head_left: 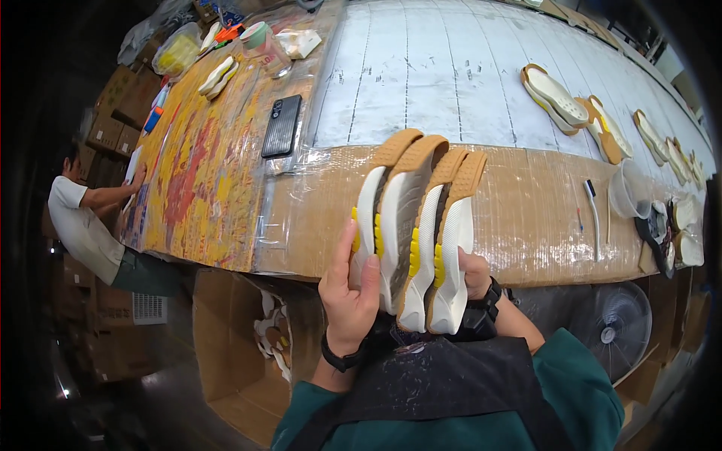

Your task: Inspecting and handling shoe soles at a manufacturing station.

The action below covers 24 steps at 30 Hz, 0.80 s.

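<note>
Between my two hands stand several shoe soles (406, 218), white with tan tread ends and yellow side inserts, pressed side by side like a stack on edge. My left hand (352, 289) grips the stack from its left side, thumb toward me and fingers along the outer sole. On the other side my right hand (474, 272) holds the rightmost sole, its fingers partly hidden behind it. The lower ends of the soles come close to my dark apron (444, 383); their tan ends point up over the table's cardboard-covered edge (526, 203).
More soles (555, 98) lie on the white conveyor-like surface at right. Nearby are a brush (592, 218) and a clear plastic cup (628, 192). A phone (282, 126) and lidded jar (265, 49) sit left. Below are a carton (226, 338) and fan (613, 323). Another person (86, 218) works far left.
</note>
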{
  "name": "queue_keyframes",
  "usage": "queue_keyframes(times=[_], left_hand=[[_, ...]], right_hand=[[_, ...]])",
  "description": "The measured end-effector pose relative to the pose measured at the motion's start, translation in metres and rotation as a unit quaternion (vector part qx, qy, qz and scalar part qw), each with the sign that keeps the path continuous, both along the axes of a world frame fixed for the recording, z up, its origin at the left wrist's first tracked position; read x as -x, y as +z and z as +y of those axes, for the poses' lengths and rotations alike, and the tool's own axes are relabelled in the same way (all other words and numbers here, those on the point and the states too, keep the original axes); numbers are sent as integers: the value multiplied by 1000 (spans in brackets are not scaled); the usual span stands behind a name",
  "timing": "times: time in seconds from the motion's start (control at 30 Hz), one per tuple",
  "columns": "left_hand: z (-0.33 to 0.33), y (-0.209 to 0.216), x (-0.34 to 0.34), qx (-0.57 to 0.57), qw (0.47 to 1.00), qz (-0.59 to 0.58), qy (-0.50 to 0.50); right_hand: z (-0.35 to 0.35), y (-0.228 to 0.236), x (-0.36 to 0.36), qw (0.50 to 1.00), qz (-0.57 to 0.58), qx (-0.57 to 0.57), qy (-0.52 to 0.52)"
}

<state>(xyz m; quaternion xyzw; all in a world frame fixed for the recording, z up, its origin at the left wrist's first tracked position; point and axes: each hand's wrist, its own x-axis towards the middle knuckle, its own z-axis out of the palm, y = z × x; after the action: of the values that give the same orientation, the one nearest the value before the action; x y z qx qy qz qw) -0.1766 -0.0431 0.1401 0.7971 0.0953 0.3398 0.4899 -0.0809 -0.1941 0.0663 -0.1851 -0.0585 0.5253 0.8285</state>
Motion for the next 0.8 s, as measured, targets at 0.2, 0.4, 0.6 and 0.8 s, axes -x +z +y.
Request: queue_keyframes(times=[0.2, 0.4, 0.6, 0.8], left_hand=[[1, -5, 0, -32, 999, -7, 24], [7, 8, 7, 94, 992, 32, -83], [30, -23, -7, 329, 923, 12, -201], [34, -35, -19, 378, 890, 63, -247]], right_hand=[[1, -12, -1, 1000, -20, 4, 5], [5, -8, 0, 1000, 4, 5, -1], [11, 18, -3, 999, 48, 3, -22], [11, 22, -26, 990, 8, 136, 27]])
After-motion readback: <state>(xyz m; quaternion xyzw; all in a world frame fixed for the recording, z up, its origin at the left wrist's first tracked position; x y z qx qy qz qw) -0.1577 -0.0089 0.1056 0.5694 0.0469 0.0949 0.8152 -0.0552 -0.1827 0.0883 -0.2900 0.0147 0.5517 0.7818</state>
